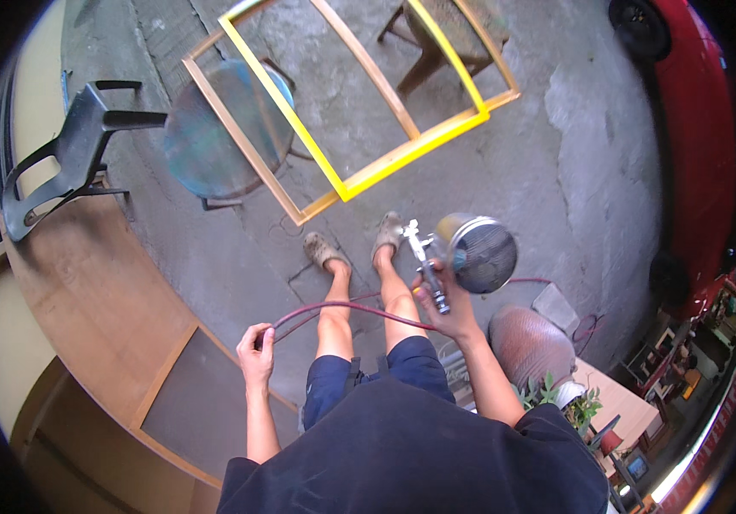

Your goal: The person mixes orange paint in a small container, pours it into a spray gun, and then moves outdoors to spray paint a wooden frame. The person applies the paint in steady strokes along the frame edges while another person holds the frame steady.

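My right hand [448,301] is closed around the handle of a metal spray gun [420,248], with a large round cup [485,254] beside it. In my left hand [256,355], out to the left of my legs, a dark red hose [342,305] is gripped; it arches across to the right hand's side. Ahead of my feet lies a wooden frame [295,127] with bright yellow front and inner rails and bare-looking wood on its outer sides and one crossbar. The gun is apart from the frame, on its near side.
Under the frame stand a round paint-stained table [205,128] and a brown stool [445,43]. A grey plastic chair [81,150] and a wooden panel [102,291] are at left. On the right are a red car [702,137], a rounded reddish jar [532,347] and a plant [582,409].
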Tool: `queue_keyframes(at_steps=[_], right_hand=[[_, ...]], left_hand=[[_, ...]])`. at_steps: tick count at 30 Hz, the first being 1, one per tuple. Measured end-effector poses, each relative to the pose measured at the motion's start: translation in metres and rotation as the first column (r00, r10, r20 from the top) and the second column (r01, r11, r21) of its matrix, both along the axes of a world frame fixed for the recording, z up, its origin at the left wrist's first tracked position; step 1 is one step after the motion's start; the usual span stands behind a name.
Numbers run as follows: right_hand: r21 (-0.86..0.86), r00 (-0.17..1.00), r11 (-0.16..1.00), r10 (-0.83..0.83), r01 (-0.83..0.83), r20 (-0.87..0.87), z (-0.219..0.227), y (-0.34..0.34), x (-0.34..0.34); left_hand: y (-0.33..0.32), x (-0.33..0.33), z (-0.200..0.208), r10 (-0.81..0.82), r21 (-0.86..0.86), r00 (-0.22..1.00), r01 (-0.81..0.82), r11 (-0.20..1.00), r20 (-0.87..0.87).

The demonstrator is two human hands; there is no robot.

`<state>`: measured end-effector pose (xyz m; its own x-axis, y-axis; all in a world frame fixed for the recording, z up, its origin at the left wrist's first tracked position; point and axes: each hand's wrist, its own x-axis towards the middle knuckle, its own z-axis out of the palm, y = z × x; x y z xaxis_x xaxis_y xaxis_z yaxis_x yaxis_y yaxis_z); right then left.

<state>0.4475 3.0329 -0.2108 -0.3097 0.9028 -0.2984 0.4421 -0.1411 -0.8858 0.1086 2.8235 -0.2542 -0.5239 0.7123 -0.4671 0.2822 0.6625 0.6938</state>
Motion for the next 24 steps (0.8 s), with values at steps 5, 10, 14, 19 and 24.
queue_keyframes(at_steps=[5, 10, 14, 19, 24], right_hand=[[0.054, 0.99, 0.989, -0.14, 0.141, -0.015, 0.077, 0.062, -0.018], [0.119, 0.982, 0.975, -0.185, 0.188, -0.037, 0.133, 0.103, -0.032], [0.37, 0.966, 0.896, -0.256, 0.247, -0.027, 0.138, 0.138, -0.059], [0.329, 0.982, 0.928, -0.189, 0.173, 0.017, 0.133, 0.198, -0.059], [0.218, 0.967, 0.945, -0.217, 0.242, -0.135, 0.101, 0.296, -0.083]], left_hand=[[0.023, -0.003, 0.022, 0.022, 0.233, 1.0, -0.018, 0.972, -0.014], [0.015, -0.017, 0.042, 0.072, 0.332, 0.996, -0.05, 0.942, -0.054], [0.04, -0.016, 0.067, 0.131, 0.242, 0.991, -0.135, 0.961, 0.03], [0.09, -0.032, 0.106, 0.049, 0.254, 0.997, -0.034, 0.967, -0.052], [0.145, -0.025, 0.125, 0.086, 0.219, 0.99, -0.06, 0.974, -0.113]])
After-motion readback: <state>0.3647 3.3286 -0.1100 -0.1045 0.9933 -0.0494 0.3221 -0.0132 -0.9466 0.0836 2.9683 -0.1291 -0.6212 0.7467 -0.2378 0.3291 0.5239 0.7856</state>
